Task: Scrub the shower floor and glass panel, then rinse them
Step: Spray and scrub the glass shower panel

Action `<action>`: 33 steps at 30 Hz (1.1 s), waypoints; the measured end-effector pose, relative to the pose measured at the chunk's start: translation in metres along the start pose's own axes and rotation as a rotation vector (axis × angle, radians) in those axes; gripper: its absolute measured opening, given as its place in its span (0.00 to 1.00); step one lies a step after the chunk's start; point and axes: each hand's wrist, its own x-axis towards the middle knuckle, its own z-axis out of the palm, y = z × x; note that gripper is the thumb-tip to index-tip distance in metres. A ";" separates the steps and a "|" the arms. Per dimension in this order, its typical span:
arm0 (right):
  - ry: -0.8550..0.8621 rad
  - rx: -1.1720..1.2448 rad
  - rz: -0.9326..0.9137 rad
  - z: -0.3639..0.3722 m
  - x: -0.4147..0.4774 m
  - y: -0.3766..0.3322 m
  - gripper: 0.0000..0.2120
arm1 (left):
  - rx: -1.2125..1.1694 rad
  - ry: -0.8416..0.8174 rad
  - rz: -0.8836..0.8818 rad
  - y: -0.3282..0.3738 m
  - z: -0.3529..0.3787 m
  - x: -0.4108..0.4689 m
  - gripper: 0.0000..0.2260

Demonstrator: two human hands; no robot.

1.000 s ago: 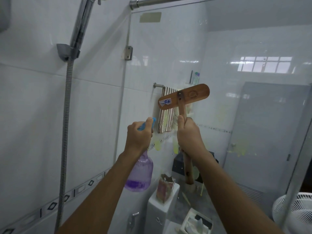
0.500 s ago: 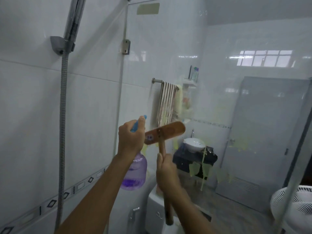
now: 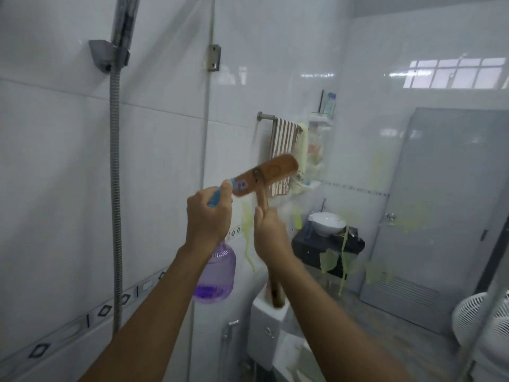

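My right hand grips the handle of a wooden scrub brush, whose head lies tilted against the glass panel at about chest height. My left hand holds a clear purple spray bottle by its blue trigger, just left of the brush head. Purple liquid fills the bottle's bottom. Yellowish smears and drips run down the glass below and right of the brush. The shower floor is out of view.
The shower hose hangs from a wall bracket on the left tiled wall. Through the glass I see a striped towel on a rail, a toilet tank, a basin, a grey door and a white fan.
The brush went down the glass from towel height, then rose part-way again. My left hand with the bottle stayed beside it. The view has shifted slightly.
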 end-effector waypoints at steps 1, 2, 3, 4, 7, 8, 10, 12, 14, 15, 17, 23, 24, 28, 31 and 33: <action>-0.010 -0.039 0.034 0.011 -0.014 0.025 0.17 | -0.007 -0.005 -0.003 -0.001 -0.002 -0.002 0.26; -0.020 -0.095 0.049 0.021 -0.032 0.049 0.18 | -0.014 -0.010 -0.008 -0.003 -0.003 -0.004 0.26; -0.035 -0.143 0.051 0.029 -0.050 0.069 0.19 | -0.016 -0.018 -0.011 -0.005 -0.004 -0.006 0.26; -0.051 -0.169 0.051 0.034 -0.062 0.081 0.19 | -0.008 -0.025 -0.008 -0.005 -0.004 -0.007 0.26; -0.087 -0.161 0.071 0.039 -0.067 0.080 0.16 | 0.028 -0.038 -0.024 -0.011 -0.007 -0.014 0.27; -0.077 -0.149 0.057 0.036 -0.058 0.068 0.16 | 0.043 -0.042 -0.032 -0.013 -0.008 -0.016 0.27; -0.023 -0.085 0.015 0.024 -0.032 0.036 0.16 | 0.057 -0.037 -0.035 -0.013 -0.009 -0.018 0.27; 0.018 -0.001 -0.013 0.006 -0.006 0.000 0.16 | 0.057 -0.035 -0.038 -0.012 -0.009 -0.019 0.27; 0.056 0.063 -0.042 -0.005 0.010 -0.018 0.16 | 0.059 -0.031 -0.042 -0.012 -0.007 -0.019 0.27; 0.054 0.075 -0.042 -0.005 0.010 -0.017 0.17 | 0.062 -0.036 -0.041 -0.012 -0.006 -0.020 0.27; 0.025 0.034 -0.012 0.006 -0.006 0.013 0.17 | 0.060 -0.053 -0.035 -0.016 -0.004 -0.023 0.28; -0.058 0.072 0.169 0.024 -0.088 0.119 0.13 | 0.052 -0.121 -0.106 -0.041 -0.006 -0.039 0.29; -0.035 0.080 0.151 0.019 -0.087 0.118 0.13 | 0.058 -0.142 -0.132 -0.046 -0.005 -0.042 0.30; 0.178 0.102 0.002 -0.028 -0.055 0.065 0.16 | 0.022 -0.223 -0.220 -0.049 0.006 -0.050 0.31; 0.265 0.175 -0.062 -0.072 -0.032 0.031 0.16 | -0.055 -0.271 -0.262 -0.044 0.017 -0.051 0.26; 0.280 0.234 -0.051 -0.089 -0.029 0.030 0.16 | -0.111 -0.268 -0.289 -0.039 0.027 -0.049 0.24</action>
